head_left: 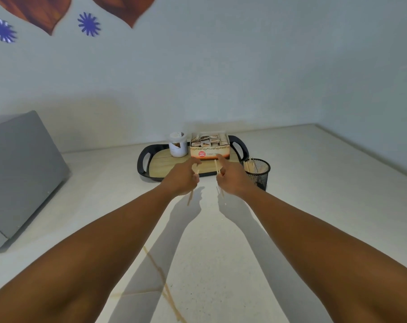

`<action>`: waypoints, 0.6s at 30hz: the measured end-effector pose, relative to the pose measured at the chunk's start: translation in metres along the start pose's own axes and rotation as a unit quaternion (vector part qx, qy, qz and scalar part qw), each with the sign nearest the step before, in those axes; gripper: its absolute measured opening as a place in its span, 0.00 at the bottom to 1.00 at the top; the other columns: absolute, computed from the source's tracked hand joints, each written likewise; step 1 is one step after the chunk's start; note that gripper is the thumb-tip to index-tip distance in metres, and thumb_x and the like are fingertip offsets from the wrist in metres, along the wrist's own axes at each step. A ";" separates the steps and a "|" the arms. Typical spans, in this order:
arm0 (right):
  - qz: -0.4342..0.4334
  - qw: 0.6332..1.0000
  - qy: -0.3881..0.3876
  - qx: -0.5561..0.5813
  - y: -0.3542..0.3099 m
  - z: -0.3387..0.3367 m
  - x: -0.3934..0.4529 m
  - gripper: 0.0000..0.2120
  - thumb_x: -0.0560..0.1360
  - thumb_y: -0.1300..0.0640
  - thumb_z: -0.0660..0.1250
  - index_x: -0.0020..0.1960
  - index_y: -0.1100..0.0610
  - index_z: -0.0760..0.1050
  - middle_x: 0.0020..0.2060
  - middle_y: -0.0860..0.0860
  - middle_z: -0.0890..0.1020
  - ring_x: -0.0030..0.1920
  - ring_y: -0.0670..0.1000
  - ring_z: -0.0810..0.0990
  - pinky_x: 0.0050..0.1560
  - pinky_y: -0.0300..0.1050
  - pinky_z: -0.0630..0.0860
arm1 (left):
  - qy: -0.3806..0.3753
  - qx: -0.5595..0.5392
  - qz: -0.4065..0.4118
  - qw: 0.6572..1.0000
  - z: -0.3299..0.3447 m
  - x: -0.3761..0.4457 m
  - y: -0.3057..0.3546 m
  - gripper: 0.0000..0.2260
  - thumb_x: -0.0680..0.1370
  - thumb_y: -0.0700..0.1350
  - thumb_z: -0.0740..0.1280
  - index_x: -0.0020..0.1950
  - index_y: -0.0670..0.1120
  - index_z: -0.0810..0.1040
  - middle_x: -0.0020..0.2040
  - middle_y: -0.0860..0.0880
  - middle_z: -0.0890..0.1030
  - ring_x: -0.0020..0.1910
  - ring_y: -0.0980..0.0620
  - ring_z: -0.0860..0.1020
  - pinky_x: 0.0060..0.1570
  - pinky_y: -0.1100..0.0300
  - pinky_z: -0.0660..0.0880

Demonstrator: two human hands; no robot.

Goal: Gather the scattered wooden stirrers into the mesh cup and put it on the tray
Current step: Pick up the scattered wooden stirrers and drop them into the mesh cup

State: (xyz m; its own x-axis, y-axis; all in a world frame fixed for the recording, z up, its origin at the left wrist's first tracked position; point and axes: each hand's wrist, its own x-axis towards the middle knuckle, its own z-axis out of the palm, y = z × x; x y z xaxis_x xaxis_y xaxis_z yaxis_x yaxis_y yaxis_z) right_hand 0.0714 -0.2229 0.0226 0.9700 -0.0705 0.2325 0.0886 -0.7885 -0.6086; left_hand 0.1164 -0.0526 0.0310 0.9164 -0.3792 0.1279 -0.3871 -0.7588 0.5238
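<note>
Both arms reach forward over a pale counter. My left hand (183,177) grips a few wooden stirrers (190,197) whose ends stick out above and below the fist. My right hand (230,177) also holds thin wooden stirrers (217,166), its index finger stretched forward. The black mesh cup (258,174) stands upright on the counter just right of my right hand, with several stirrers inside. It sits beside the tray (148,170), a black-rimmed tray with a wooden floor, directly behind both hands.
On the tray stand a white jar (178,145) and a cardboard box of sachets (209,145). A grey appliance (20,173) fills the left side. The wall runs behind the tray, and the counter meets a corner at the right.
</note>
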 end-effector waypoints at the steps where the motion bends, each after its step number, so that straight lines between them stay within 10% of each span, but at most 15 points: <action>1: -0.002 1.000 0.007 -0.005 0.002 -0.005 0.001 0.30 0.78 0.62 0.62 0.78 0.54 0.57 0.53 0.60 0.81 0.53 0.57 0.80 0.53 0.47 0.77 | 0.004 -0.012 0.004 1.000 0.003 0.003 0.005 0.21 0.81 0.40 0.64 0.73 0.51 0.69 0.48 0.50 0.83 0.47 0.53 0.80 0.51 0.59 0.75; 7: -0.004 0.998 0.066 0.004 0.010 -0.044 0.008 0.27 0.76 0.66 0.62 0.74 0.56 0.66 0.54 0.59 0.81 0.49 0.55 0.78 0.47 0.43 0.76 | 0.047 -0.082 0.041 0.995 0.013 0.023 0.043 0.18 0.79 0.42 0.69 0.69 0.52 0.74 0.41 0.51 0.82 0.41 0.53 0.81 0.40 0.63 0.76; 18: 0.038 0.986 0.155 0.040 0.032 -0.085 0.027 0.27 0.76 0.64 0.64 0.75 0.59 0.64 0.47 0.57 0.82 0.48 0.54 0.81 0.49 0.41 0.74 | 0.115 -0.116 0.092 0.982 0.026 0.067 0.109 0.22 0.81 0.42 0.67 0.75 0.43 0.70 0.44 0.44 0.84 0.49 0.47 0.81 0.56 0.56 0.75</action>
State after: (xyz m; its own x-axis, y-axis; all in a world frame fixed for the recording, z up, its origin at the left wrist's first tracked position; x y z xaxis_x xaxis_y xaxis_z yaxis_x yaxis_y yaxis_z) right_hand 0.0814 -0.3021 0.0738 0.8599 -0.3201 0.3977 0.0487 -0.7240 -0.6880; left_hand 0.1329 -0.1744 0.0747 0.8419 -0.3484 0.4120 -0.5396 -0.5380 0.6477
